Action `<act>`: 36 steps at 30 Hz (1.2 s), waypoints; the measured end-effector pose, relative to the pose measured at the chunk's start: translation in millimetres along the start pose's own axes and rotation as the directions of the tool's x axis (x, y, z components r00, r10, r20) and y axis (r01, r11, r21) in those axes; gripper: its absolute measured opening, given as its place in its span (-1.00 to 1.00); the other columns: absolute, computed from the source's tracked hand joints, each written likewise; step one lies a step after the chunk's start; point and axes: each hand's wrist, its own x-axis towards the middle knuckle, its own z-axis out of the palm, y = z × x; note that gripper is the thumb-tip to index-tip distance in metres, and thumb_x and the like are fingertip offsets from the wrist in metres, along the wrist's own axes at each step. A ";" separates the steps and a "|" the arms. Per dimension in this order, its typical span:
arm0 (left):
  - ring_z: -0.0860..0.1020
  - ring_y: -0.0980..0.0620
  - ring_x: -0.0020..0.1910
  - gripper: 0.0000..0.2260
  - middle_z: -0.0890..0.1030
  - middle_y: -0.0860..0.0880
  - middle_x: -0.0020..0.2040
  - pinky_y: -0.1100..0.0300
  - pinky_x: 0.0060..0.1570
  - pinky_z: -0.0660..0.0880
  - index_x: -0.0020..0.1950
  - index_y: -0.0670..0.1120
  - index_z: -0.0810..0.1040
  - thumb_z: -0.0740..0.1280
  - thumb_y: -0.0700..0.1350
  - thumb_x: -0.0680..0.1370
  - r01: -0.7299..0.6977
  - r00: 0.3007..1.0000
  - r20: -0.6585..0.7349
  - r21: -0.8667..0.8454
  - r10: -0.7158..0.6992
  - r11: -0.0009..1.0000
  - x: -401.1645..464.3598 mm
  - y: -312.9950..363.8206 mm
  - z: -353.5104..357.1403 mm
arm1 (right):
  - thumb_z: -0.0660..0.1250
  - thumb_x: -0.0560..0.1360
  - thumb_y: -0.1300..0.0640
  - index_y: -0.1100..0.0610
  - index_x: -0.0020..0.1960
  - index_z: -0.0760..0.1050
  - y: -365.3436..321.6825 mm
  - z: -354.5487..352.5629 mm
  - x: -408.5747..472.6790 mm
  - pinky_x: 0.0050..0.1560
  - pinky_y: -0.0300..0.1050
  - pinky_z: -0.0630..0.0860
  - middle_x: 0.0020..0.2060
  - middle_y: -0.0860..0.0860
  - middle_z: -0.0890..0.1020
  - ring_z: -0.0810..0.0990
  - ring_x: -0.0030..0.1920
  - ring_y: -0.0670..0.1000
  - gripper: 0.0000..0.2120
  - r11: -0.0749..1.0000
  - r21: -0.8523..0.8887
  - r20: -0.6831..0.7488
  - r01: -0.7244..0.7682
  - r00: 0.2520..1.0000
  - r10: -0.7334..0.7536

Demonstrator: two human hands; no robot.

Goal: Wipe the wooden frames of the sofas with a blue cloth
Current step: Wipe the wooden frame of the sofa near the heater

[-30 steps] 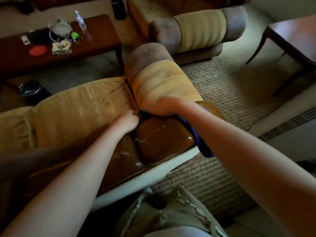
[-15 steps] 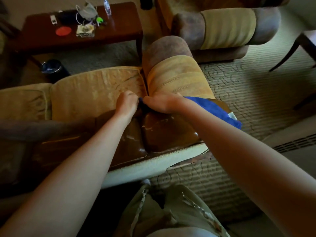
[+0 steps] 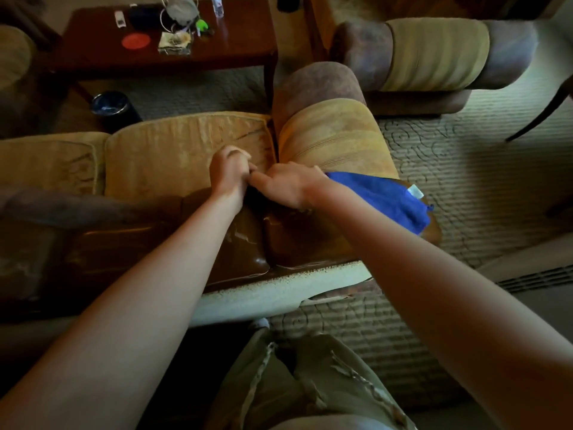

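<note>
Meeting at the wooden frame (image 3: pixel 310 243) edge: left hand (image 3: pixel 229 173) curled, right hand (image 3: pixel 286 184) gripping blue cloth (image 3: pixel 381 197).

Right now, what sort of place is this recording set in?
Most likely a home living room: a cushioned sofa with a glossy wooden frame, a matching armchair opposite, and a cluttered coffee table on patterned carpet.

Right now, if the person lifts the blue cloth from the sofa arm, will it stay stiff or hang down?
The blue cloth probably hangs limp: it already drapes in soft folds over the wooden frame behind the right hand. It looks thin and fuzzy, so likely light and unlikely to slip on the glossy wood. Its small white tag suggests ordinary microfibre, not fragile.
</note>
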 end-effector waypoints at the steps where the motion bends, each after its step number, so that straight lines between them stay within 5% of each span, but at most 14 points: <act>1: 0.55 -0.04 -0.23 -0.76 0.56 -0.09 -0.29 0.12 -0.22 0.49 -0.12 -0.15 0.54 0.10 -0.33 0.46 -0.005 1.000 -0.007 -0.007 0.005 1.000 -1.9 0.3 -1.0 | -0.09 0.59 -0.20 0.02 0.09 0.47 2.9 -1.2 2.0 0.17 0.09 0.28 0.22 0.13 0.52 0.44 0.24 0.14 -0.55 1.000 0.022 0.017 0.020 1.000 -0.020; 5: 0.57 0.02 -0.22 -0.73 0.58 -0.06 -0.28 0.12 0.01 0.47 -0.06 -0.13 0.54 0.06 -0.31 0.50 -0.072 0.996 -0.050 -0.036 0.070 0.997 -2.7 -5.7 -6.3 | -0.10 0.62 -0.09 0.10 0.25 0.41 55.3 -13.0 -0.7 0.32 0.14 0.27 0.30 0.17 0.44 0.39 0.28 0.19 -0.56 0.993 0.025 0.004 -0.117 0.993 0.117; 8: 0.55 0.08 -0.27 -0.74 0.56 -0.02 -0.31 0.17 -0.03 0.48 -0.06 -0.12 0.54 0.07 -0.30 0.52 -0.117 0.991 -0.067 -0.035 0.115 0.992 -6.0 -5.8 -5.6 | -0.10 0.59 -0.15 0.12 0.21 0.44 77.8 -16.7 -8.4 0.29 0.23 0.26 0.24 0.17 0.48 0.43 0.23 0.21 -0.51 0.957 -0.063 -0.067 -0.283 0.958 0.279; 13: 0.54 0.08 -0.30 -0.74 0.55 -0.03 -0.32 0.18 -0.09 0.45 -0.14 -0.08 0.53 0.08 -0.28 0.53 -0.135 0.990 -0.033 -0.060 0.134 0.989 -8.4 1.2 -4.1 | -0.09 0.60 -0.15 0.08 0.04 0.51 23.4 0.5 -5.9 0.06 0.07 0.28 0.13 0.14 0.56 0.50 0.13 0.16 -0.54 0.990 -0.121 -0.177 -0.076 0.983 0.054; 16: 0.51 0.07 -0.33 -0.75 0.54 -0.07 -0.33 0.37 -0.33 0.42 -0.15 -0.12 0.52 0.07 -0.29 0.53 -0.173 0.985 0.008 -0.094 0.174 0.981 -8.4 4.2 -5.1 | -0.08 0.60 -0.16 0.10 0.01 0.52 6.7 9.6 -2.9 -0.04 0.04 0.23 0.13 0.11 0.58 0.51 0.13 0.16 -0.51 0.989 -0.149 -0.155 0.014 0.987 -0.037; 20: 0.49 0.10 -0.36 -0.73 0.53 -0.08 -0.35 0.47 -0.45 0.35 -0.21 -0.10 0.51 0.08 -0.29 0.55 -0.242 0.960 0.120 -0.092 0.252 0.966 -6.4 0.1 -5.1 | -0.05 0.55 -0.04 -0.06 0.08 0.57 16.7 28.0 -27.0 0.09 0.00 0.33 0.13 -0.04 0.60 0.50 0.16 0.05 -0.59 0.981 -0.167 -0.350 0.099 0.924 -0.152; 24: 0.47 0.08 -0.34 -0.71 0.51 -0.05 -0.37 0.45 -0.41 0.34 -0.29 -0.05 0.49 0.09 -0.26 0.53 -0.256 0.934 0.241 -0.063 0.264 0.965 -2.8 -3.4 -0.3 | -0.11 0.49 -0.07 -0.10 0.14 0.56 27.1 37.8 -56.5 0.30 0.01 0.21 0.23 -0.17 0.54 0.38 0.31 -0.11 -0.50 0.999 -0.037 -0.516 0.008 0.856 -0.026; 29: 0.51 0.04 -0.19 -0.76 0.54 0.00 -0.29 0.24 -0.18 0.41 -0.26 -0.02 0.50 0.10 -0.17 0.51 -0.282 0.921 0.271 -0.037 0.281 0.959 -3.7 -6.3 -5.2 | -0.04 0.59 -0.03 0.13 0.06 0.54 32.8 8.7 -15.5 0.14 0.07 0.33 0.09 0.15 0.58 0.50 0.10 0.17 -0.59 0.918 0.036 -0.306 -0.395 0.870 0.387; 33: 0.50 0.03 -0.22 -0.73 0.53 -0.02 -0.30 0.20 -0.17 0.42 -0.27 -0.04 0.49 0.10 -0.27 0.53 -0.248 0.931 0.244 -0.114 0.269 0.962 -4.7 -3.7 -7.0 | -0.05 0.57 -0.11 0.07 0.14 0.51 -4.6 20.6 20.2 0.10 0.08 0.39 0.09 0.05 0.59 0.54 0.10 0.14 -0.56 0.940 -0.088 -0.236 -0.331 0.923 0.303; 36: 0.48 0.05 -0.25 -0.74 0.51 -0.05 -0.31 0.32 -0.22 0.41 -0.25 -0.09 0.51 0.10 -0.31 0.52 -0.250 0.916 0.271 -0.195 0.297 0.948 -3.6 -4.0 -9.3 | 0.00 0.57 0.02 0.07 -0.16 0.46 -34.9 43.9 4.3 0.14 0.03 0.37 -0.10 0.00 0.63 0.58 -0.02 0.09 -0.69 0.934 -0.213 -0.460 -0.287 0.873 0.164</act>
